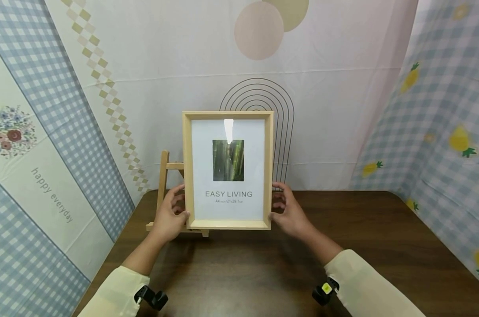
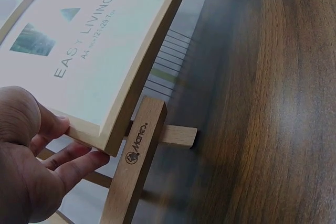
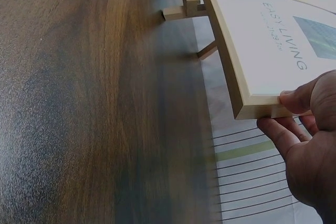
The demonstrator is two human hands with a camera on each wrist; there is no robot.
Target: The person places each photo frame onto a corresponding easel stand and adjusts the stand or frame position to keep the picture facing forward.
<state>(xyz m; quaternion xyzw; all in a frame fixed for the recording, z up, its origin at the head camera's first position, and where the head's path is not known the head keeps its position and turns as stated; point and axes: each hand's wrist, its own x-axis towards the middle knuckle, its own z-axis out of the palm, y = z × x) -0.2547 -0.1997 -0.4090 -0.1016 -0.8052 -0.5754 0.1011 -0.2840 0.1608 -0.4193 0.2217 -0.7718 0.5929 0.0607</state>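
Observation:
A light wooden picture frame (image 1: 188, 171) stands upright between the two hands, its glazed front facing me. Behind the glass is a white sheet (image 1: 228, 207) with a bamboo picture and the words "EASY LIVING". My left hand (image 1: 170, 215) grips the lower left side, thumb on the front edge. The right hand (image 3: 310, 145) holds the lower right side in the same way. Behind the frame's left part stands a small wooden easel (image 1: 162, 176), mostly covered by it. In the left wrist view, the frame's lower corner is close to the easel's ledge (image 2: 136, 153); contact cannot be told.
A dark wooden table (image 1: 239, 273) lies underneath. At its back hangs a pale cloth (image 1: 176, 66) printed with arches and circles. Checked cloths hang at the left (image 1: 77, 105) and right (image 1: 433, 132). Each sleeve end carries a black wrist camera (image 1: 154, 298).

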